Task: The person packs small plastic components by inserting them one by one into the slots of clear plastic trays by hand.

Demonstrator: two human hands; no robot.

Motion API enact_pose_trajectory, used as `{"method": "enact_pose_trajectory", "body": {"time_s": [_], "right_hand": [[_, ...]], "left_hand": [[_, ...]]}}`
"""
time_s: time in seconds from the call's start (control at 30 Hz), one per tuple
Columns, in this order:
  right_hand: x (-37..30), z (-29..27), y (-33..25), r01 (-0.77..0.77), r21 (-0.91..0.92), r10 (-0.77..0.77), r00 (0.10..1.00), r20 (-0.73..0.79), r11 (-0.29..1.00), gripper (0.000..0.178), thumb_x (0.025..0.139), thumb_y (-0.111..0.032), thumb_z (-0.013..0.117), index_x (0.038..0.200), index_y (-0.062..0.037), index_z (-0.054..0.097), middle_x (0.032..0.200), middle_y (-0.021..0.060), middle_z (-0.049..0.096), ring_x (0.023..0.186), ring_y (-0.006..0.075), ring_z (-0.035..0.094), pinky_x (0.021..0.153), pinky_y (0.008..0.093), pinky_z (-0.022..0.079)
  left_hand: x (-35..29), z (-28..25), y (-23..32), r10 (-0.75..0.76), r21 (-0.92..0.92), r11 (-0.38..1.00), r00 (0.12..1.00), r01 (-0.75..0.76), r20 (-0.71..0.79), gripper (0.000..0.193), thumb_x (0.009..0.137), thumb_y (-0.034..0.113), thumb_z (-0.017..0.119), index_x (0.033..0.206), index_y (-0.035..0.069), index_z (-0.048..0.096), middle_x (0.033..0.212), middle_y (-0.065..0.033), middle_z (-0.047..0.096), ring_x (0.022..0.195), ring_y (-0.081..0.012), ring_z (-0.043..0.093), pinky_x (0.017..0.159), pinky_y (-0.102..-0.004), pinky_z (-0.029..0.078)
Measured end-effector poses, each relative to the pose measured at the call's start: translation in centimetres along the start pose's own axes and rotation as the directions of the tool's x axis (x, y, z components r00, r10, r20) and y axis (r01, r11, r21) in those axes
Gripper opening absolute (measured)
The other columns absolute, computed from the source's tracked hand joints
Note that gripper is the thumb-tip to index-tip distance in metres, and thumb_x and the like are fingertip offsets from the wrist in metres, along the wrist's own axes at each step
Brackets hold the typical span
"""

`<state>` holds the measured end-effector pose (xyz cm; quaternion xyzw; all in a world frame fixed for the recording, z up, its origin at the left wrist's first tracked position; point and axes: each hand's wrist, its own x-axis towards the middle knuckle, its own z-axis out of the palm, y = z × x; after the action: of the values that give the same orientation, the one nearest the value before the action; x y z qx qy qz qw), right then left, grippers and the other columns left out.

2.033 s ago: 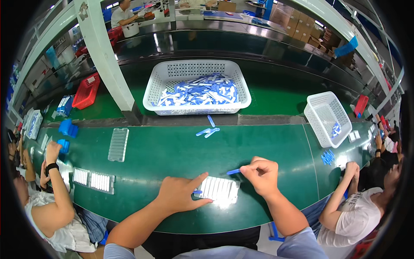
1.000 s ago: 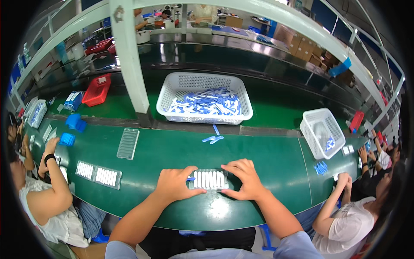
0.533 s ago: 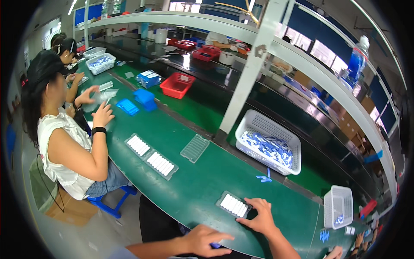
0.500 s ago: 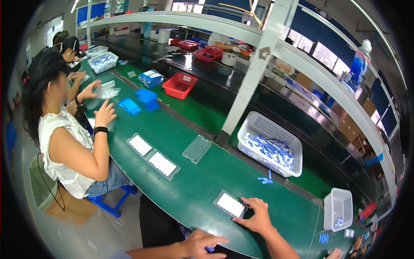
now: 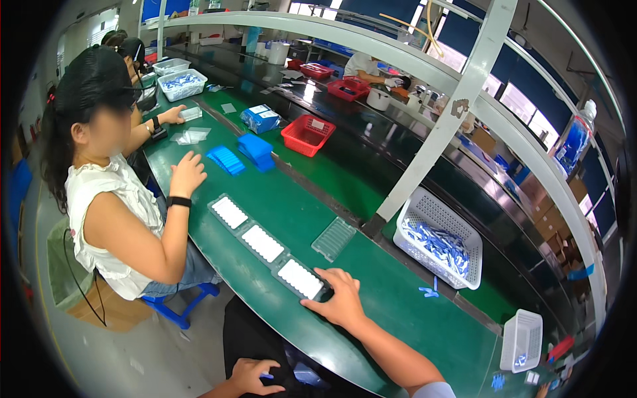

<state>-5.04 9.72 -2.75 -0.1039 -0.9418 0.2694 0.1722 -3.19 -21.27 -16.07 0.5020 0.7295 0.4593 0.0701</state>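
My right hand [image 5: 342, 300] grips the near end of a clear plastic tray [image 5: 300, 278] filled with a row of white pieces, thumb on one side and fingers on the other. That tray lies flat on the green table, end to end with two similar filled trays, a middle one [image 5: 263, 243] and a farther one [image 5: 229, 213]. My left hand [image 5: 254, 377] is low over my lap, off the table edge, with fingers curled around a small blue piece [image 5: 267, 376] mostly hidden by them. An unfilled clear tray [image 5: 334, 239] lies beyond the row.
A white basket [image 5: 438, 242] of blue-and-white pieces stands beside a metal post [image 5: 451, 106], with loose blue pieces [image 5: 430, 290] near it. A smaller white basket [image 5: 521, 341] is at right. Blue trays [image 5: 255, 151] and a red basket [image 5: 308, 134] lie near a seated co-worker [image 5: 126, 212].
My right hand has slid its filled tray leftward up to the other two. My left hand has drawn back off the table toward my lap. The co-worker's farther hand has moved away from them.
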Motion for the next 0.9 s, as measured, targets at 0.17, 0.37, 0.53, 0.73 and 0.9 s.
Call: {"method": "enact_pose_trajectory", "body": {"time_s": [0.17,0.37,0.53,0.73,0.9], "right_hand": [[4.6,2.7,-1.5,0.080,-0.036,-0.082,0.996,-0.047,0.996,0.080,0.072,-0.048,0.087,0.136,-0.0085,0.061,0.124,0.0125,0.063,0.119,0.0305,0.056,0.100,0.0424,0.036],[8.1,0.8,3.7,0.101,-0.222,-0.116,0.992,-0.055,0.970,0.052,0.095,-0.042,0.066,0.135,-0.0079,0.062,0.143,0.0134,0.059,0.140,0.0316,0.048,0.110,0.0472,0.034],[3.7,-2.7,5.0,0.238,-0.188,-0.236,0.971,0.034,0.953,0.032,0.096,-0.036,0.066,0.113,-0.0106,0.073,0.136,0.0079,0.065,0.139,0.0289,0.051,0.110,0.0467,0.036],[-8.3,-7.7,7.7,0.242,-0.014,-0.241,0.969,0.052,0.970,0.012,0.092,-0.021,0.072,0.097,-0.0106,0.076,0.123,0.0045,0.072,0.134,0.0268,0.057,0.117,0.0532,0.035],[-16.7,-13.2,9.5,0.053,0.357,-0.081,0.995,0.065,0.933,0.012,0.087,-0.013,0.079,0.075,-0.0088,0.076,0.095,0.0040,0.079,0.121,0.0255,0.069,0.118,0.0578,0.034]], "left_hand": [[1.5,-0.5,1.0,-0.274,-0.073,0.958,0.960,0.277,0.052,0.059,0.063,0.035,0.092,0.114,0.013,0.070,0.086,-0.0117,0.074,0.079,-0.0292,0.074,0.072,-0.0401,0.059],[1.0,0.4,0.1,-0.332,-0.086,0.939,0.943,0.332,0.015,0.056,0.068,0.030,0.090,0.116,0.011,0.068,0.087,-0.0157,0.074,0.080,-0.0314,0.075,0.074,-0.0409,0.061],[0.9,0.1,0.6,-0.391,-0.137,0.911,0.920,0.389,0.012,0.052,0.073,0.025,0.088,0.117,0.009,0.067,0.090,-0.0168,0.074,0.082,-0.0308,0.075,0.077,-0.0394,0.062],[3.2,-0.1,1.5,-0.346,-0.430,0.754,0.857,0.496,0.381,0.050,0.081,0.025,0.082,0.124,0.006,0.064,0.089,-0.0130,0.070,0.079,-0.0254,0.070,0.072,-0.0351,0.057],[8.3,-1.4,5.9,-0.101,-0.608,0.402,0.693,0.685,0.714,0.049,0.090,0.026,0.076,0.131,0.003,0.061,0.087,-0.0080,0.064,0.075,-0.0193,0.062,0.066,-0.0301,0.050]]}}
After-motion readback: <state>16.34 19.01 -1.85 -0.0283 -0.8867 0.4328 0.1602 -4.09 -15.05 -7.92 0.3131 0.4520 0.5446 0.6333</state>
